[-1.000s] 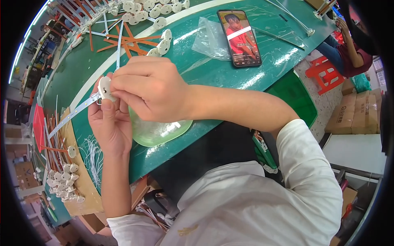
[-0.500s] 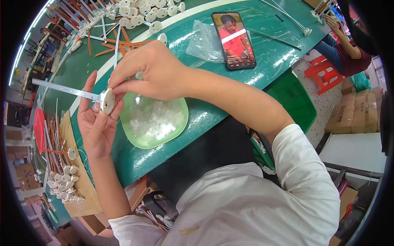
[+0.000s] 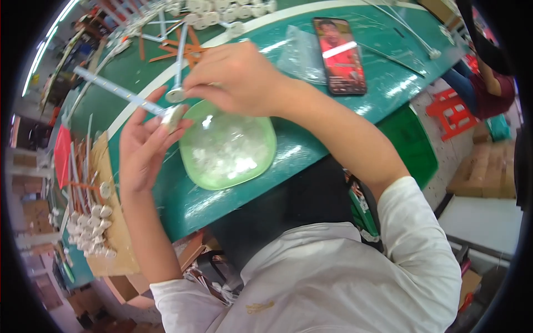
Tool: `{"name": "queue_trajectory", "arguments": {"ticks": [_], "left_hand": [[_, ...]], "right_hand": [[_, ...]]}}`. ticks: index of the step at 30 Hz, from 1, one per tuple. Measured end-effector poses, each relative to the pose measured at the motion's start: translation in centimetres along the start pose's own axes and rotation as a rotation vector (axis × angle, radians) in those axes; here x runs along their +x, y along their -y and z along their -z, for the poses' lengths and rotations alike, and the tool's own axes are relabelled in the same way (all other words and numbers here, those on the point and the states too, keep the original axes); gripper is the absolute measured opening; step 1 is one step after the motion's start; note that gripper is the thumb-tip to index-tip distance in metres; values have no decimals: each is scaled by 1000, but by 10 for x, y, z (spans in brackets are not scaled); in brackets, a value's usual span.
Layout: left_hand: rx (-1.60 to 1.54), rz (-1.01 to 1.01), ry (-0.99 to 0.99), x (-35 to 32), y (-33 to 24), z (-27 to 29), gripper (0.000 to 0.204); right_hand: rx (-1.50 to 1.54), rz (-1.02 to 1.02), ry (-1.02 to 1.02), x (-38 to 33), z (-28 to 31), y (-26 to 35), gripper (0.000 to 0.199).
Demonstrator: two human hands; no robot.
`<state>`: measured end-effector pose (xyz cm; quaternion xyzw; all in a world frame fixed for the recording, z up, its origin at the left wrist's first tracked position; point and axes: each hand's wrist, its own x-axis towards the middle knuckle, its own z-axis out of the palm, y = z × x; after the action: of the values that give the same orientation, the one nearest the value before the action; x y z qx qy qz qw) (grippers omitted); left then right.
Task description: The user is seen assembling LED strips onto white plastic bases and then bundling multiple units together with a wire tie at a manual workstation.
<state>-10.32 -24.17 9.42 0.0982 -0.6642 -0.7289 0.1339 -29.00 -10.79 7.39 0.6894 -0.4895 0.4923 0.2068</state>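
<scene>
My left hand [image 3: 145, 149] is closed around the white round end cap [image 3: 171, 119] of an LED strip [image 3: 114, 89], which juts out up and to the left. Just above it, my right hand [image 3: 239, 77] has its thumb and fingers pinched together, apart from that cap. Whatever lies between those fingertips is too small or hidden to make out. Beside them is the round cap [image 3: 175, 95] of a second strip [image 3: 181, 58] on the table. Below both hands stands a light green bowl [image 3: 267, 158] with small clear pieces in it.
A phone [image 3: 341, 58] with a lit screen lies beside a clear plastic bag [image 3: 302, 58]. Brown and white strips with round caps [image 3: 208, 18] pile up at the back. More capped strips [image 3: 89, 230] rest on cardboard at left. A person sits at right near a red stool [image 3: 452, 114].
My right fingers have come away from the cap in my left hand. The view has shifted, so the table things appear further right. The second strip's cap now shows.
</scene>
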Motion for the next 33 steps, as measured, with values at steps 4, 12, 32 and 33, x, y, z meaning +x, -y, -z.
{"name": "queue_trajectory", "arguments": {"ticks": [4, 12, 32, 33], "left_hand": [[-110, -9, 66, 2, 1, 0, 72], [-168, -50, 91, -1, -2, 2, 72], [-99, -109, 51, 1, 8, -8, 74], [-99, -107, 51, 0, 8, -10, 74]], "right_hand": [[-12, -90, -64, 2, 8, 3, 8], [219, -488, -78, 4, 9, 5, 14], [-9, -71, 69, -9, -10, 9, 21], [-11, -84, 62, -9, -9, 10, 21]]}}
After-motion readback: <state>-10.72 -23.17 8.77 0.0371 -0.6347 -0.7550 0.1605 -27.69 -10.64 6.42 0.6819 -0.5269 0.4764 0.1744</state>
